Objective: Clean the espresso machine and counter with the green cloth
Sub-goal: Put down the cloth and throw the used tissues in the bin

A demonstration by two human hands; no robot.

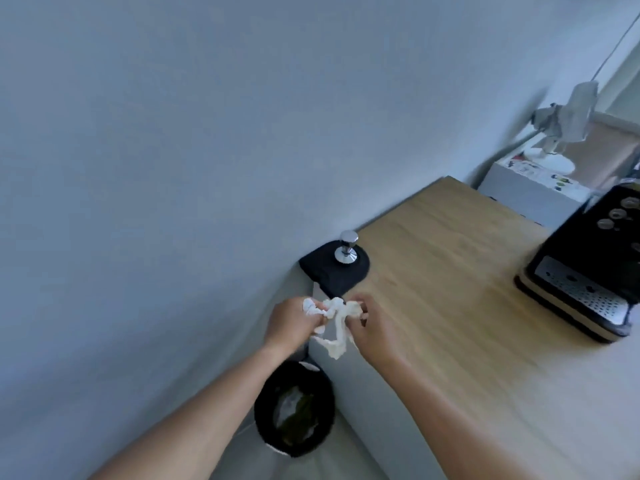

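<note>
Both of my hands hold a crumpled white tissue (335, 323) over the left end of the wooden counter (450, 289). My left hand (291, 322) grips one bunched end, and my right hand (372, 329) pinches the other. A twisted strand of the tissue hangs between them. The black espresso machine (588, 268) with its perforated metal drip tray stands at the right edge of the view. No green cloth lies on the counter; something greenish shows inside the bin below.
A black waste bin (294, 410) stands on the floor below my hands, holding white and greenish scraps. A steel tamper (347, 251) sits on a black mat (334, 271) at the counter's corner by the wall. A white cabinet (533, 192) stands behind the counter.
</note>
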